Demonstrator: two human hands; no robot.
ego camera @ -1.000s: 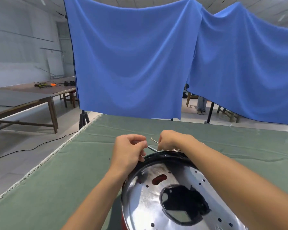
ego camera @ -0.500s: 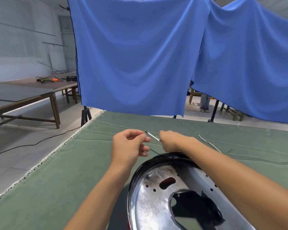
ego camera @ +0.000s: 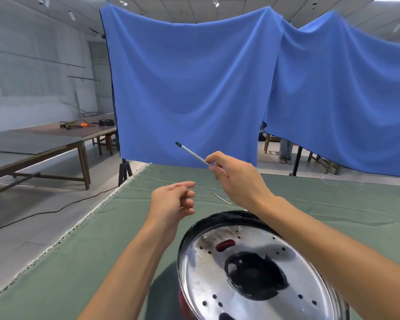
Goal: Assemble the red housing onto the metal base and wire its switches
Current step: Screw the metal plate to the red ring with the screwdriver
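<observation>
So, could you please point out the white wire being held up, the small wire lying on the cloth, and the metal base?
white wire (ego camera: pixel 192 154), head view, mid-length.
small wire (ego camera: pixel 222 199), head view, middle.
metal base (ego camera: pixel 195 273), head view, bare left face.

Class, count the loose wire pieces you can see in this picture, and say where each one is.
2: a white wire pinched in the right hand, raised above the table; a short wire lying on the green cloth. Others may be hidden.

Bare green cloth (ego camera: pixel 56 262) fills the frame's lower left and the right edge. The metal base (ego camera: pixel 252 273) blocks the lower centre; a small wire link (ego camera: pixel 222 199) lies mid-frame beyond it.
</observation>
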